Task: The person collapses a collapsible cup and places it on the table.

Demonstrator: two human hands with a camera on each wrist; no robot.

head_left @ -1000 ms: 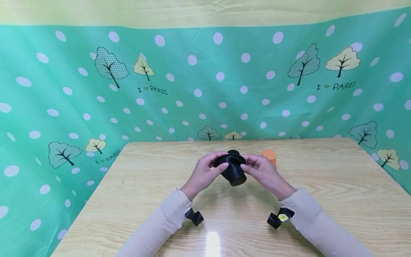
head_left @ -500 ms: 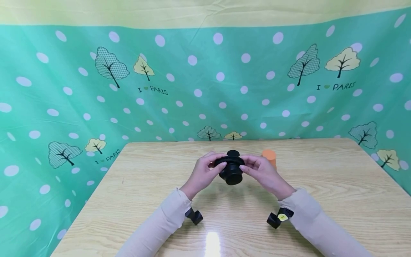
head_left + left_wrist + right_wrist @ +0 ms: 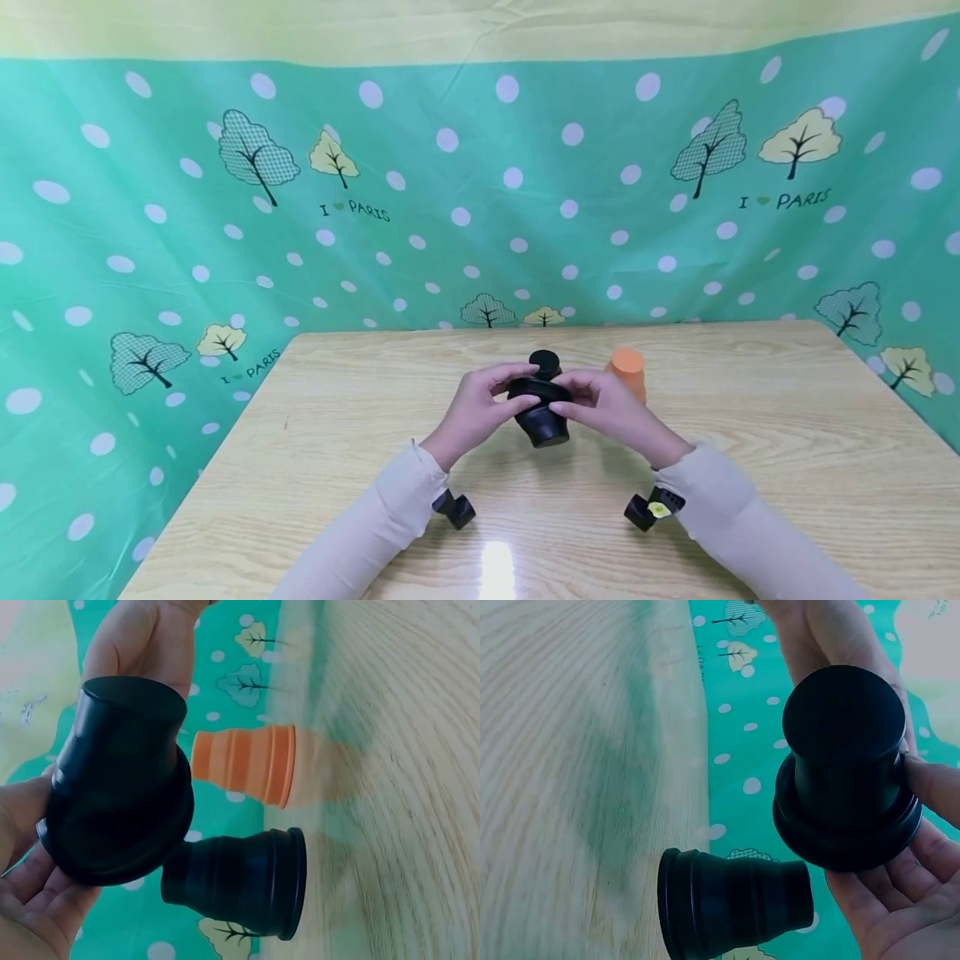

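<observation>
Reaching in from the near side, two pale sleeves (image 3: 367, 533) bore small black wrist devices (image 3: 461, 511) below the cuffs. Beyond them, the left hand (image 3: 480, 410) and the right hand (image 3: 606, 410) pinched a black stepped cup (image 3: 542, 427) between them above the surface (image 3: 315, 467), thumbs on the near side of its wide rim and fingers curled round behind. Its flat, narrow end tilted downward, toward the person.

The work seemed partway through: less of the stepped wall showed than on the cups behind, and the left wrist view had it leaning unevenly, so a tier was probably tucked in. Whether the wall was being drawn out or pressed in could not be told; either way, it had not settled evenly.

Just behind, a second black cup (image 3: 232, 885) stood upside down, wide rim on the surface, and to its right an orange cup (image 3: 244, 765) stood likewise. Both looked fully extended, and neither appeared to be held.

The held cup's inside faced away, and its rim concealed some fingertips. Its dark tiers merged in the dim wrist views. In the head view it covered much of the second black cup, which the right wrist view cut off at the bottom. Farthest back hung a green dotted cloth (image 3: 420, 187).
</observation>
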